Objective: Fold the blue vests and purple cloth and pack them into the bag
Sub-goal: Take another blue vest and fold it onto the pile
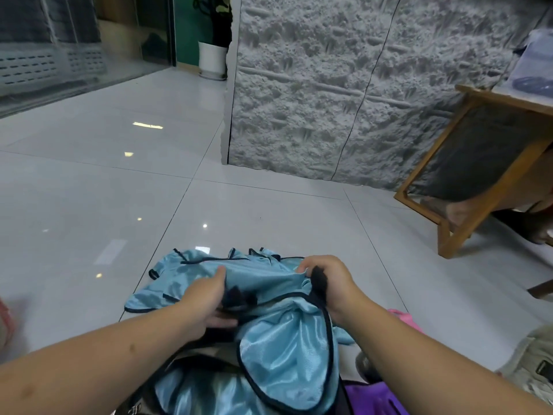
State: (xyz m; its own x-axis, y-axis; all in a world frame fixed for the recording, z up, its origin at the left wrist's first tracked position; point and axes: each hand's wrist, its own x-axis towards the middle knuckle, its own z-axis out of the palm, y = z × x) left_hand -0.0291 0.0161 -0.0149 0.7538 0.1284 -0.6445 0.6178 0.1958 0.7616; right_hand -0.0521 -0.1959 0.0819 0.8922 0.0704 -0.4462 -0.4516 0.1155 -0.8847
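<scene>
Indoor room, glossy tiled floor point(269, 211), textured wall panels point(344, 85), wooden table point(478, 175), potted plant point(213, 52)

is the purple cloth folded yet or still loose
Cannot tell. Only a corner of the purple cloth shows at the bottom edge, beside the blue vests; the right forearm and the frame edge hide the rest.

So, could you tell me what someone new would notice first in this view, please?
The shiny blue vests, trimmed in dark binding, lie heaped on the pale tiled floor at bottom centre. The left hand presses into the heap while the right hand grips a black strap. A patch of purple cloth peeks out at the bottom edge, and a wooden table stands at the right by the rough grey wall.
</scene>
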